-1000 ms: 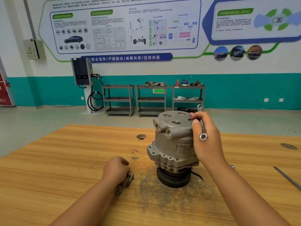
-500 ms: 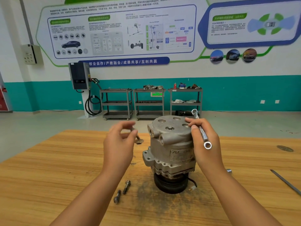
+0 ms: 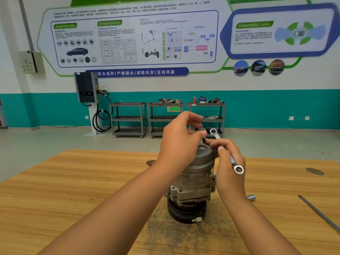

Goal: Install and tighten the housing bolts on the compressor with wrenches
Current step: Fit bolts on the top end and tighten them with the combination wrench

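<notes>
Bolt poised over the compressor housing

The compressor point(image 3: 195, 173) stands pulley-down on the wooden bench point(image 3: 73, 190). Your left hand point(image 3: 180, 142) pinches a bolt point(image 3: 202, 132) just above its top face, and your right hand point(image 3: 228, 166) grips the ring wrench point(image 3: 233, 160) beside it. Seating and tightening look undone.

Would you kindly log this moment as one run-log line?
left hand pinches bolt above compressor | right hand holds ring wrench | bolt not yet seated

Bolt point(image 3: 201, 129) mostly behind fingers point(image 3: 191, 117), rod point(image 3: 320, 214) cut off
</notes>
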A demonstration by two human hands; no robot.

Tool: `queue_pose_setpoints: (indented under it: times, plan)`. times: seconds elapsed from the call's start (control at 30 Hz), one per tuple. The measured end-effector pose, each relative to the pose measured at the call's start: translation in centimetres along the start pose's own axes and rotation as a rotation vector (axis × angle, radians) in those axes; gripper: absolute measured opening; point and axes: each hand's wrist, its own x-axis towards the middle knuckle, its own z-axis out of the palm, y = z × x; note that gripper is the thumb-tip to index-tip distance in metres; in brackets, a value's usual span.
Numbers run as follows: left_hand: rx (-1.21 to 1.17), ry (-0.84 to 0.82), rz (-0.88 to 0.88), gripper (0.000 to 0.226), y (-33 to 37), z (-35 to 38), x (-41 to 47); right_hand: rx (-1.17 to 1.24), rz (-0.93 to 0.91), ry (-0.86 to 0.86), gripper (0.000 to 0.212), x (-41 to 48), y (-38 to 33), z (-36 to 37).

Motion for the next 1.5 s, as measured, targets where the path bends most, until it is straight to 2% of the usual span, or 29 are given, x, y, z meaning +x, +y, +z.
queue_pose_setpoints:
  times: [0.5,0.87,1.0,1.1,1.2,1.3,1.37,1.5]
  plan:
    - [0.242,-0.091,-0.025,0.015,-1.2,0.1,0.0,0.011,-0.049,-0.052,0.026,-0.1,0.3,0.1]
    - [0.350,-0.093,-0.043,0.018,-1.2,0.6,-0.4,-0.020,-0.053,0.006,0.024,0.0,0.3,-0.3]
    - [0.378,-0.147,-0.008,0.031,-1.2,0.5,-0.7,-0.016,-0.022,0.026,0.026,0.4,0.4,-0.6]
    - [0.412,-0.010,0.063,0.044,-2.1,-0.3,-1.5,-0.002,-0.002,0.047,0.030,0.4,0.2,-0.6]
    - [0.274,0.130,-0.036,0.050,-4.2,-1.1,-2.8,0.011,0.055,0.062,0.035,0.5,0.3,-0.6]
    - [-0.091,0.081,-0.271,0.055,-5.8,-0.7,-4.3,0.028,0.138,0.072,0.030,0.9,0.3,-0.8]
    - [-0.184,0.049,-0.276,0.057,-6.7,-0.3,-4.9,0.037,0.160,0.087,0.022,1.1,0.2,-0.9]
    - [-0.191,0.017,-0.193,0.055,-8.2,0.1,-5.6,0.013,0.121,0.087,0.011,2.3,-0.8,-1.6]
